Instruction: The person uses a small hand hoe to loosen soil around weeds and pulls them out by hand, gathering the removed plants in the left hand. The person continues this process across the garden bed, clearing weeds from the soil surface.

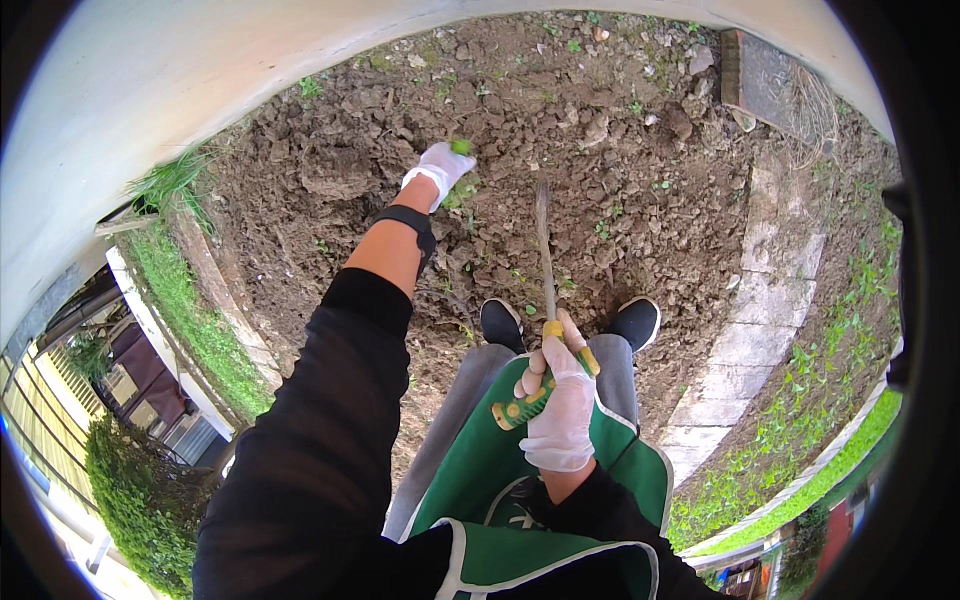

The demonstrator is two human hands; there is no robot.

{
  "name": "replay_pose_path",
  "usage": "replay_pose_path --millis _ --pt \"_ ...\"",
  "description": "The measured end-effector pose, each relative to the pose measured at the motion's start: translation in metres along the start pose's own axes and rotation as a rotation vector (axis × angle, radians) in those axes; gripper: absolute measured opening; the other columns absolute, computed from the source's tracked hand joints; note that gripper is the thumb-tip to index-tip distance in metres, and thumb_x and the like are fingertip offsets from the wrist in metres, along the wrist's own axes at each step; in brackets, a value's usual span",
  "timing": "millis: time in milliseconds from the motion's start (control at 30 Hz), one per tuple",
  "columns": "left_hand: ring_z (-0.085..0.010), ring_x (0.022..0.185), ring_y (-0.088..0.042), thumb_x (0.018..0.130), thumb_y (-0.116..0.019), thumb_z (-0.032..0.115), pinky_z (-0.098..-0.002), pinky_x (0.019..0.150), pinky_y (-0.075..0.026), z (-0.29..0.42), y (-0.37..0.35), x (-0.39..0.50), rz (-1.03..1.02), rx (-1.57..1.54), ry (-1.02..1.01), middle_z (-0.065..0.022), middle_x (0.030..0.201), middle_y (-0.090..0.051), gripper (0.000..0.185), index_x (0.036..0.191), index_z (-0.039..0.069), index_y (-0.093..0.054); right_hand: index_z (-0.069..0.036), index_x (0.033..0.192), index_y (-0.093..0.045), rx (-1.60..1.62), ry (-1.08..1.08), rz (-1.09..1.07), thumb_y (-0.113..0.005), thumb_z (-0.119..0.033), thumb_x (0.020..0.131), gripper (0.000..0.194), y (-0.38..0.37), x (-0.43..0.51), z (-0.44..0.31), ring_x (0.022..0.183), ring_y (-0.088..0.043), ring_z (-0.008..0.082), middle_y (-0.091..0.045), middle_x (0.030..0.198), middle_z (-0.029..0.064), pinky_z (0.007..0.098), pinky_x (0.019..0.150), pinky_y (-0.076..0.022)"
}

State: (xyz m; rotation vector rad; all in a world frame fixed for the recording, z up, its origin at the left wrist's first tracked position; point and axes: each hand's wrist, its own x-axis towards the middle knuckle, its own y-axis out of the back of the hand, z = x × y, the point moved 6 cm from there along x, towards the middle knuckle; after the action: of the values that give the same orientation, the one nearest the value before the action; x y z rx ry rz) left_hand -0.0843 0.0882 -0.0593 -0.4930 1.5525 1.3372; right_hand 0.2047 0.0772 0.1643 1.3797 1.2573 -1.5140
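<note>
My left hand, in a thin whitish glove, reaches out low over the loose brown soil. A small green plant shows at its fingers, slightly blurred, and more green leaves lie just below the hand. In my right hand, gloved the same way, is a tool with a green and yellow handle and a long, narrow, dirt-covered metal shaft. The shaft points away from me over the soil, its far end near the clods; whether it touches them I cannot tell.
Small weeds dot the soil around my dark shoes. A pale paved strip runs along the right, with a concrete block beyond it. A pale wall curves past the far left, near a grass tuft.
</note>
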Motion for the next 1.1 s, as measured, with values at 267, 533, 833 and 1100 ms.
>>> replay_pose_path --millis 267,533,833,1100 --pt "-0.0301 0.079 -0.061 0.074 -0.065 0.055 -0.0375 0.074 -0.047 -0.016 0.064 0.024 0.408 -0.345 0.141 -0.0112 0.089 -0.065 0.061 0.103 0.001 -0.061 -0.007 0.131 -0.042 -0.018 -0.009 0.006 -0.053 -0.01 0.087 0.045 0.002 0.002 0.006 0.052 -0.045 0.0104 -0.047 0.067 0.0014 0.0263 0.048 -0.0415" --pt "-0.0312 0.082 -0.062 0.077 -0.065 0.043 -0.0374 0.073 -0.047 0.028 0.076 0.018 0.453 -0.594 0.157 -0.016 0.087 -0.065 0.045 0.095 0.002 -0.064 -0.006 0.13 -0.043 -0.07 0.045 0.035 -0.054 -0.01 0.086 0.045 0.006 0.006 -0.002 0.052 -0.045 0.0096 -0.047 0.068 0.0013 0.0241 0.048 -0.0402" --pt "-0.0206 0.085 -0.06 0.081 -0.069 0.029 -0.0389 0.073 -0.047 -0.054 0.086 -0.022 0.179 -1.454 -0.074 -0.0061 0.098 -0.065 0.03 0.102 0.01 -0.064 -0.005 0.128 -0.044 -0.327 0.16 -0.025 -0.053 -0.008 0.085 0.044 -0.016 0.01 -0.002 0.05 -0.043 0.0074 -0.047 0.067 0.0003 0.0197 0.046 -0.0361" --pt "-0.018 0.077 -0.058 0.088 -0.059 0.018 -0.0352 0.07 -0.052 -0.132 0.017 -0.06 -0.051 -1.172 0.053 -0.0069 0.094 -0.063 0.021 0.104 0.005 -0.059 -0.006 0.128 -0.045 -0.39 0.136 -0.04 -0.051 -0.008 0.086 0.043 -0.021 0.011 0.024 0.049 -0.043 0.0079 -0.047 0.068 0.0003 0.0196 0.046 -0.0364"
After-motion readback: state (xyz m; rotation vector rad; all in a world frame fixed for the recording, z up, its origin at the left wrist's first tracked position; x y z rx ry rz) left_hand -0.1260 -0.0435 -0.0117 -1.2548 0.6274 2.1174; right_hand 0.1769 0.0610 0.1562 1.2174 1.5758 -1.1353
